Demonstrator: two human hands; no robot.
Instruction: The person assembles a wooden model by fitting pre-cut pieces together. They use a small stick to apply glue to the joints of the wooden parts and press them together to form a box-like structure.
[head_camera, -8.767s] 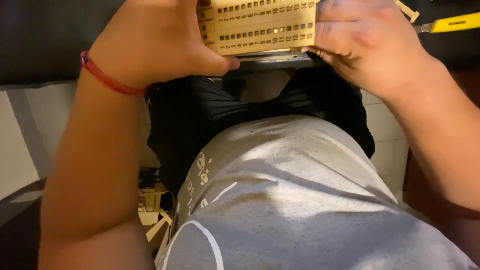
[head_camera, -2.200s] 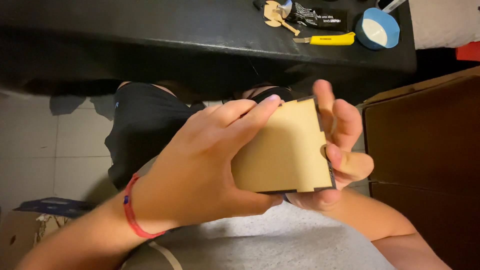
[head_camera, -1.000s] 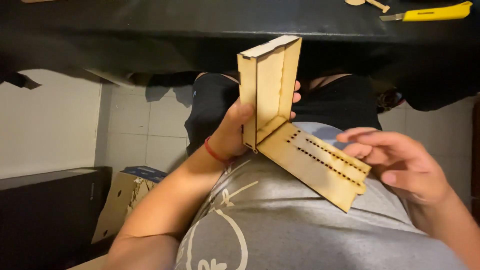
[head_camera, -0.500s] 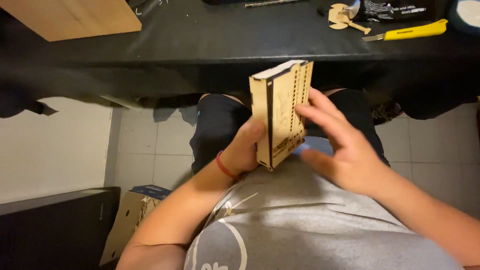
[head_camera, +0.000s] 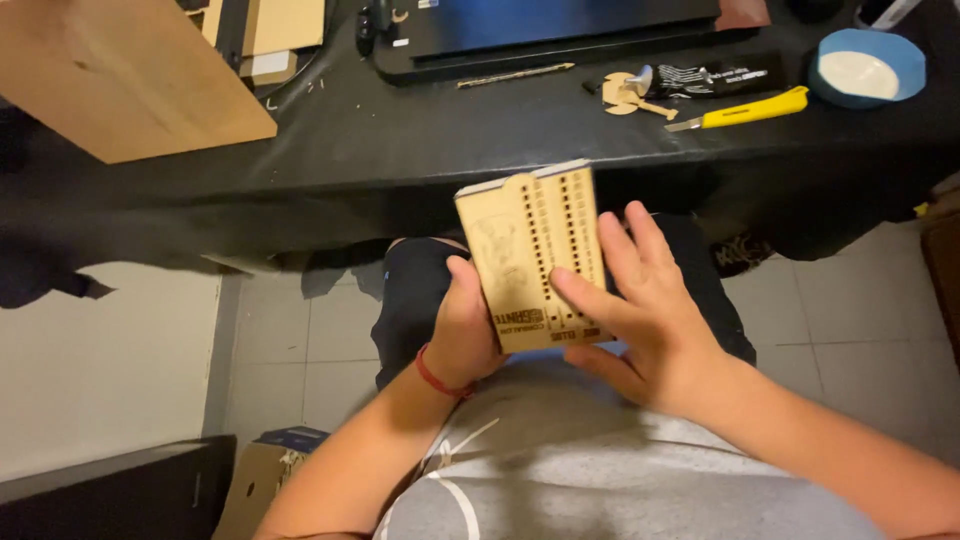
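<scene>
Counts, head view: 2 hands, left (head_camera: 468, 335) & right (head_camera: 650, 320); 1 laser-cut wooden box (head_camera: 535, 258) between them; 1 red wristband (head_camera: 436, 378). Far, on 1 black table (head_camera: 420, 140): 1 yellow utility knife (head_camera: 745, 110), 1 blue bowl (head_camera: 865, 68), 1 wooden board (head_camera: 120, 75) at left, 1 small wooden cutout (head_camera: 628, 96), poss. 2 pcs. Near left: 1 cardboard box (head_camera: 262, 478).

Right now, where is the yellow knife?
The yellow knife lies on the black table, upper right in the head view, between a small wooden cutout and a blue bowl.
</scene>
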